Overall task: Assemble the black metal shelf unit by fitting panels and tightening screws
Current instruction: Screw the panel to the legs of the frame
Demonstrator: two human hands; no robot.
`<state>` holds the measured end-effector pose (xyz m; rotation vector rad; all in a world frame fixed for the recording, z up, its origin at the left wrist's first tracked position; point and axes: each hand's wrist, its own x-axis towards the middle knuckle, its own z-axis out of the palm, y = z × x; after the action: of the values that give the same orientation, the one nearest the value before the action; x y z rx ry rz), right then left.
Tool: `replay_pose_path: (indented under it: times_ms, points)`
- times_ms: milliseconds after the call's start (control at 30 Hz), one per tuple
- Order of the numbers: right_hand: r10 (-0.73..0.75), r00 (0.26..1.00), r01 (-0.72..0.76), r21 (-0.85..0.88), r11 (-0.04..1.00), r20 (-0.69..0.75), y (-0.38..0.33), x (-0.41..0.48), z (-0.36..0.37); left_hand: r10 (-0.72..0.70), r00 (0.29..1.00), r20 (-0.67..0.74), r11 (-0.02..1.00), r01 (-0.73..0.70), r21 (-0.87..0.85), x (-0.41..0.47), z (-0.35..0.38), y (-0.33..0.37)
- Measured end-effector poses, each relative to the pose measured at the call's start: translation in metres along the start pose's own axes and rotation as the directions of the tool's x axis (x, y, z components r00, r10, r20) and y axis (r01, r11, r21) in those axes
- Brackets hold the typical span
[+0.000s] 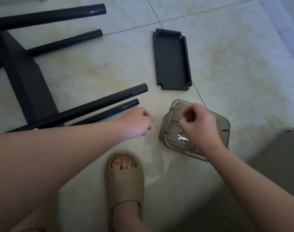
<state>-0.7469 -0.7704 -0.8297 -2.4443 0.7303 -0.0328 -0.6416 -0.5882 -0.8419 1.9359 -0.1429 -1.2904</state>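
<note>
Hidden: I can't identify the tiny metal piece [183,115].
Right hand [199,124]: I pinch it over the container [168,131].
Left hand [137,122]: loosely curled, empty, beside the tubes [99,104].

Open tile floor [99,71] lies between the frame's black tubes [99,106] at nine o'clock and loose shelf panel [172,59] at twelve; a plastic container [169,129] blocks three o'clock.
</note>
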Motion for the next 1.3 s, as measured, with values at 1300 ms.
replay_pose_path:
  times_ms: [1300]
  points:
    - [-0.459,0.611,0.586,0.021,0.810,0.645,-0.240,-0.022,0.142,-0.067,0.959,-0.277,0.987,0.023,-0.162,-0.092,-0.207,-0.156]
